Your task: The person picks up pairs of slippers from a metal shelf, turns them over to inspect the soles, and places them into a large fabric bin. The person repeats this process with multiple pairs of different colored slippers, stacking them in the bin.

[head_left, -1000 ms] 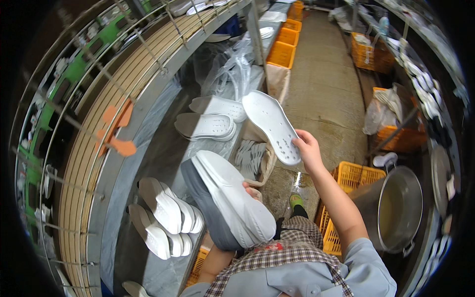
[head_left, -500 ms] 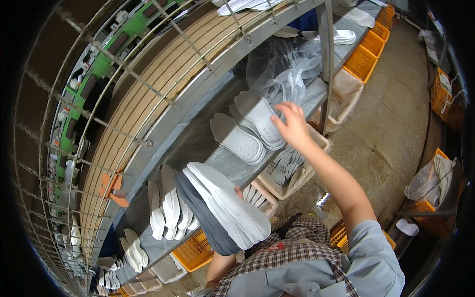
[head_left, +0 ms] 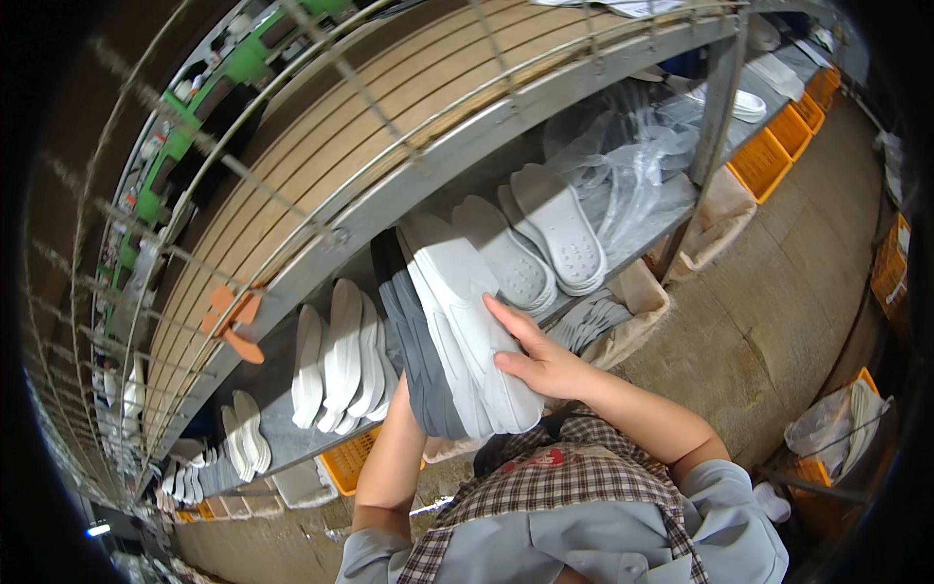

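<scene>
A thick stack of shoe soles is held upright at an angle in front of me, with white soles (head_left: 457,302) on the right and dark grey soles (head_left: 420,362) on the left. My right hand (head_left: 533,352) grips the stack's right side, thumb and forefinger lying on the outermost white sole. My left hand (head_left: 407,414) supports the stack from behind and below; its fingers are hidden by the soles. Just beyond the stack, two piles of pale grey soles, a left pile (head_left: 504,255) and a right pile (head_left: 562,229), rest on the metal shelf (head_left: 277,433).
More white soles (head_left: 342,355) stand on the shelf to the left. Clear plastic bags (head_left: 628,165) lie at its right, near a metal post (head_left: 718,107). A wire rack (head_left: 360,88) overhangs the shelf. Below stand a lined bin (head_left: 637,297) and orange crates (head_left: 762,165).
My right hand has come back from the right sole pile on the shelf to the held stack. The stack has moved farther from my body and now stands closer to the shelf piles.
</scene>
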